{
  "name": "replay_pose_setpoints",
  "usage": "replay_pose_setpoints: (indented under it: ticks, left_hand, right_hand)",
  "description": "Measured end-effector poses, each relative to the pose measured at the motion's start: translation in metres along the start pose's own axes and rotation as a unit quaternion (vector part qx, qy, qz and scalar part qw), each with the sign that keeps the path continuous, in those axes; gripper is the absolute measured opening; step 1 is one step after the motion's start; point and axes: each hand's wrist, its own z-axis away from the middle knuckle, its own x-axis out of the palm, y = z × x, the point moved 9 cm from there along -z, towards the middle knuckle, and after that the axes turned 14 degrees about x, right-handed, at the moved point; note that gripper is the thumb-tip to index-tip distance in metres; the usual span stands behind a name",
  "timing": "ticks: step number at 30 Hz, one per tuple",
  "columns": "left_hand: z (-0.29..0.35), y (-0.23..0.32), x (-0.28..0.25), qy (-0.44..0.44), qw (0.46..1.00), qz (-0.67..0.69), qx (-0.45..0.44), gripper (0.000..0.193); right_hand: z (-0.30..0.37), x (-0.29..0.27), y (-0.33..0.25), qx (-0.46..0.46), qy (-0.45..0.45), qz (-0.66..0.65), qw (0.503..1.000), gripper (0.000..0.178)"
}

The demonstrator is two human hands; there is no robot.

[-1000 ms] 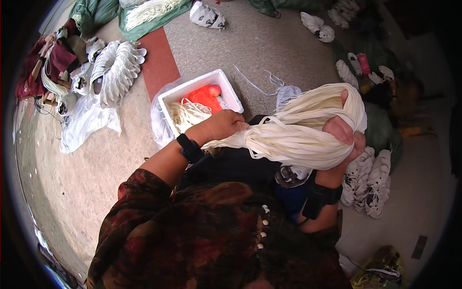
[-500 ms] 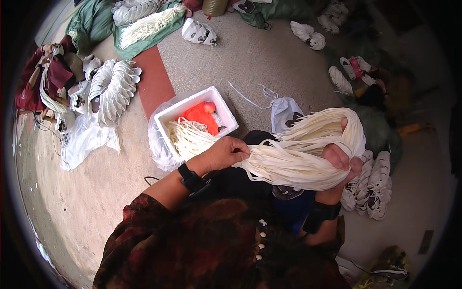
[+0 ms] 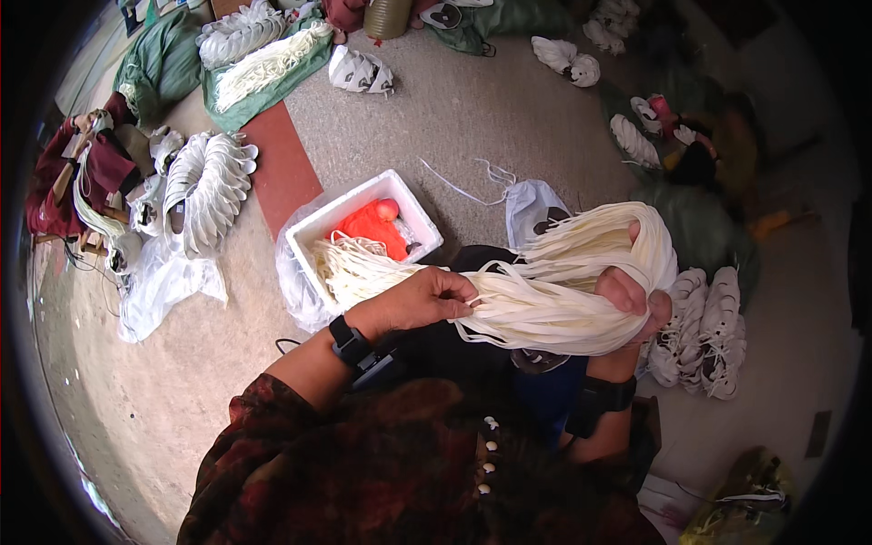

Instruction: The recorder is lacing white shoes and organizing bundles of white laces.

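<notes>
A thick hank of cream-white shoelaces (image 3: pixel 554 313) lies across in front of me, above my lap. My right hand (image 3: pixel 625 292) is closed around its looped right end, with laces draped over and partly hiding the fingers. At the left end, my left hand (image 3: pixel 431 298) pinches some strands between thumb and fingertips. More cream laces (image 3: pixel 350 266) hang over the side of a white foam box (image 3: pixel 420 202), just beyond my left hand. A white shoe upper (image 3: pixel 534 207) with a loose cord lies past the hank.
Inside the box are a red plastic bag (image 3: pixel 368 227) and a round reddish thing. Stacked white shoe uppers (image 3: pixel 213 195) stand at left near a person in dark red (image 3: pixel 56 186). More uppers (image 3: pixel 699 331) lie at right. A green sack (image 3: pixel 163 59) sits far left.
My head view has shifted slightly. Both hands keep their hold on the shoelaces, and my left fingers have changed position a little at the strand ends.
</notes>
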Motion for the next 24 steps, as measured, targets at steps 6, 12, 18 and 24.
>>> replay_pose_setpoints:
  ticks: [6, 12, 18, 24]
  left_hand:
    - [-0.006, 0.042, 0.007, 0.038, 0.991, 0.118, 0.047, 0.017]
    - [-0.014, 0.089, 0.060, -0.154, 0.962, 0.225, 0.009, 0.045]
    - [-0.043, 0.130, 0.077, -0.126, 0.950, 0.273, 0.081, 0.038]
    - [-0.008, 0.121, 0.030, -0.036, 0.965, 0.202, 0.162, 0.017]
  right_hand:
    - [0.002, -0.002, 0.000, 0.002, -0.014, 0.005, 1.000, 0.075]
    - [-0.002, -0.017, 0.004, -0.012, -0.016, 0.013, 1.000, 0.072]
    - [-0.004, -0.020, 0.015, -0.006, 0.005, 0.022, 1.000, 0.067]
    - [0.006, -0.023, -0.019, -0.065, -0.045, -0.002, 0.997, 0.060]
